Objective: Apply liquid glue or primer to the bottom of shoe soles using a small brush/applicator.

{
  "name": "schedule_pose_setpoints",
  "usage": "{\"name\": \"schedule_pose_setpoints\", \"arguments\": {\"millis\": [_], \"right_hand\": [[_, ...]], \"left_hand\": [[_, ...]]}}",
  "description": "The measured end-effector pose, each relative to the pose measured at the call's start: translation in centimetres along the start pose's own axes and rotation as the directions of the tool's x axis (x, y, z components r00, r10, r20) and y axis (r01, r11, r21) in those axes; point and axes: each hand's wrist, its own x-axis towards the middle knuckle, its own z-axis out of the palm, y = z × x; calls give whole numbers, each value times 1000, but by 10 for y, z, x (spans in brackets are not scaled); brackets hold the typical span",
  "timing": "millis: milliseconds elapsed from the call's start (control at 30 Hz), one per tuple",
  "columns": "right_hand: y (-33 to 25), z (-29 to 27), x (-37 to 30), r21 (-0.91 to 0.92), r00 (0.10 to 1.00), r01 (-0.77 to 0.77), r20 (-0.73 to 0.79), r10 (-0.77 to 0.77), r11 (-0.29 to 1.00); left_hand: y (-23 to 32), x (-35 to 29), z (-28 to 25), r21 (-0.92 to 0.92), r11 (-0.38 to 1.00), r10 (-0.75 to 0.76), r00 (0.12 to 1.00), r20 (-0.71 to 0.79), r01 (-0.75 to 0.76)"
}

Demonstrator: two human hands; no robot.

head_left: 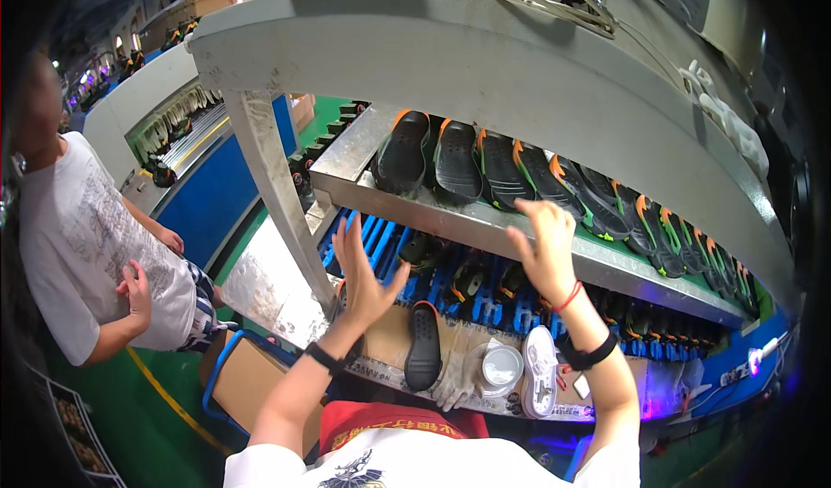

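My left hand [362, 273] is raised with fingers spread, holding nothing, in front of the blue conveyor rack [381, 233]. My right hand [545, 246] is also up and open, its fingertips close to the front edge of the metal shelf [450, 215]. On that shelf a row of several black shoe soles [457, 161] with orange and green trim runs off to the right. Below my hands a single black sole [423, 346] and a white sole [540, 370] lie on the cardboard-covered worktop [385, 337], with a round white container [501, 367] between them.
A person in a white shirt [95, 246] stands at my left. A slanted metal post [281, 202] holds up the grey cover overhead. A cardboard box in a blue frame [242, 375] sits at the lower left. A white glove [454, 382] lies on the worktop.
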Motion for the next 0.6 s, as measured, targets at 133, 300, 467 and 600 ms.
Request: {"name": "schedule_pose_setpoints", "arguments": {"millis": [133, 300, 467, 600], "right_hand": [[48, 7, 25, 67, 990, -142, 3, 142, 988], [119, 38, 48, 57, 985, -171, 29, 169, 984], [155, 74, 100, -97, 986, 156, -39, -160, 983], [155, 91, 129, -49, 985, 166, -32, -168, 985]], "left_hand": [[1, -80, -18, 1, 999, -52, 979, 199, 53], [-11, -169, -55, 189, 956, -277, 898, 342, 223], [-39, -204, -82, 294, 915, -369, 869, 329, 277], [-48, -203, -83, 300, 890, -425, 861, 280, 342]]}}
